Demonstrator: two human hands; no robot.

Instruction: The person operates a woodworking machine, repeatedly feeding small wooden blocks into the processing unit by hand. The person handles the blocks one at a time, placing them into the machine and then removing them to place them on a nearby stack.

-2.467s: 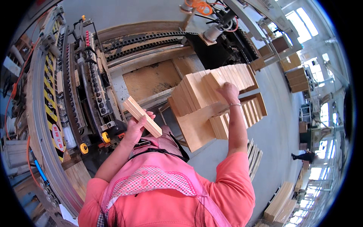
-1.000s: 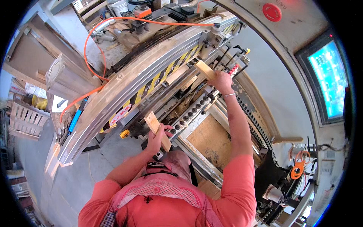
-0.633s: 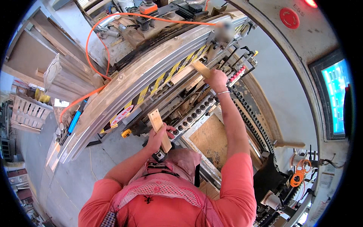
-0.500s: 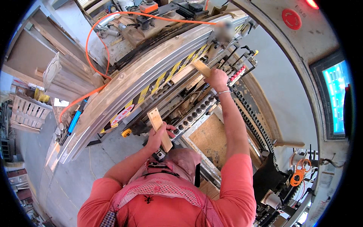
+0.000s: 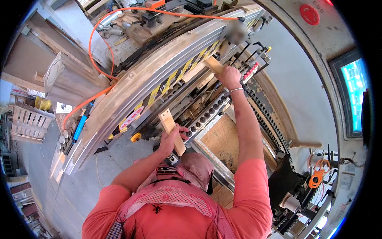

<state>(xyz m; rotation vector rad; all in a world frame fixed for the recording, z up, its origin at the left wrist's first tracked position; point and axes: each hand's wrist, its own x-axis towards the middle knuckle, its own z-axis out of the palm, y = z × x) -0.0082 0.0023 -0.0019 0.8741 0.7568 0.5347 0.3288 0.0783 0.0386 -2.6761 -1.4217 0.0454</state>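
Note:
My left hand (image 5: 169, 140) is closed around a short, flat wooden board (image 5: 167, 122) with small holes near its far end. It holds this board in front of my body, tilted, at the near end of a woodworking machine. Farther out, my right arm reaches over the machine. My right hand (image 5: 230, 77) grips the near end of a second wooden board (image 5: 214, 65). That board's far end meets a pale wooden piece (image 5: 195, 73) lying along the machine's rail. My right palm and fingers hide part of the board.
A long rail with a yellow-and-black striped band (image 5: 169, 81) runs diagonally across. A row of black round fittings (image 5: 209, 113) lies between my hands. An orange hose (image 5: 92, 47) loops over the rail. At the right are a lit screen (image 5: 354, 97) and a red button (image 5: 310, 14).
The view has shifted slightly. Both hands keep their hold on the boards and stay in nearly the same places.

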